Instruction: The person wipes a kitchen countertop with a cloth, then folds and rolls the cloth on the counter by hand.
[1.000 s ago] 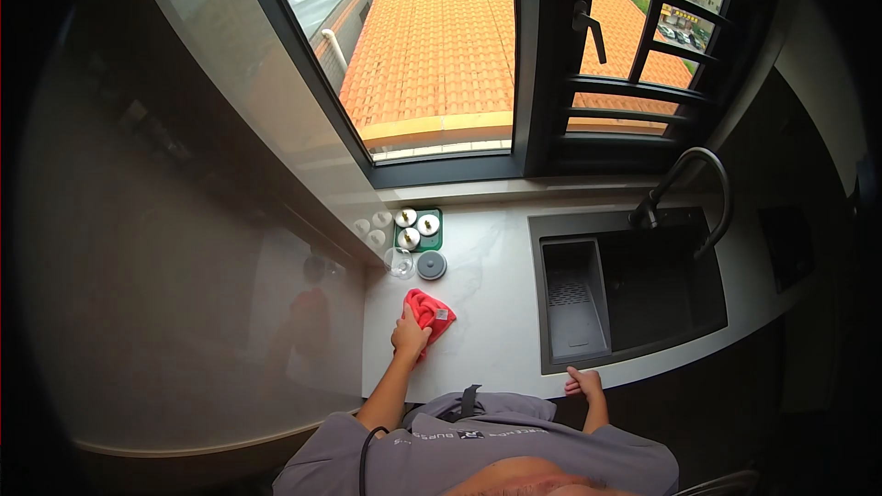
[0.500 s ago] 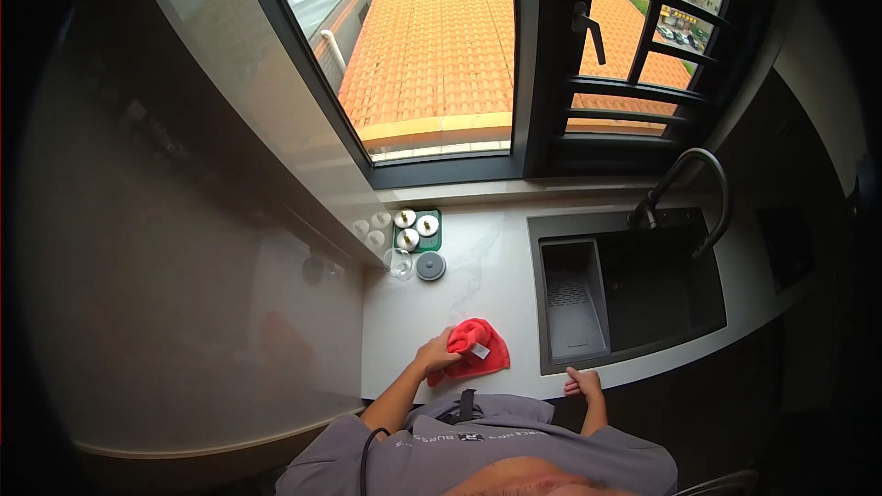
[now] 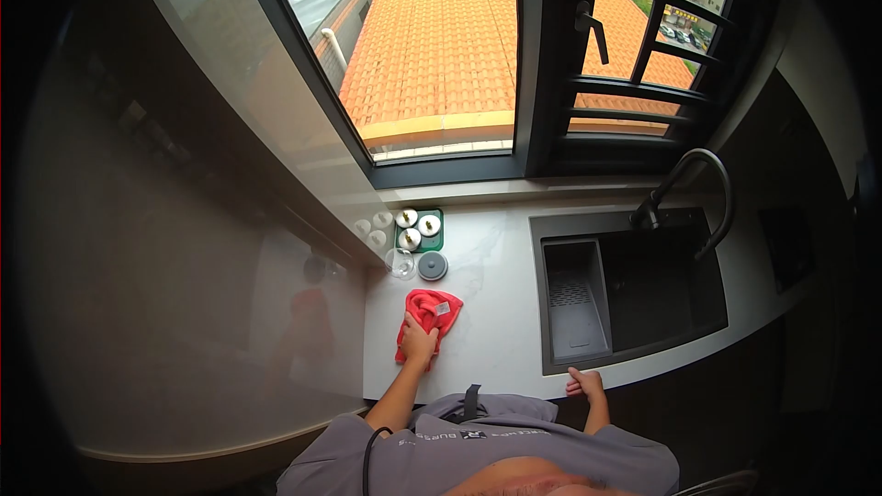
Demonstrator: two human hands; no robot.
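A red cloth (image 3: 446, 299) with a white tag lies bunched on the white counter (image 3: 487, 331). My left hand (image 3: 420, 342) is closed on its near part and presses it against the counter top. Just beyond the cloth stand a round grey lidded container (image 3: 433, 265) and a clear glass (image 3: 401, 264). At the counter's front edge, below the sink, my right hand (image 3: 584, 382) hangs with thumb and fingers apart and nothing in it.
A green tray (image 3: 435, 243) with three white, gold-knobbed pieces sits in the back left corner by the glossy wall panel (image 3: 230, 312). On the right is a dark sink (image 3: 661, 303) with a curved faucet (image 3: 726, 193). Windows rise behind the counter.
My left hand has moved the red cloth forward and to the left, nearer the grey container. My right hand has stayed by the front edge.
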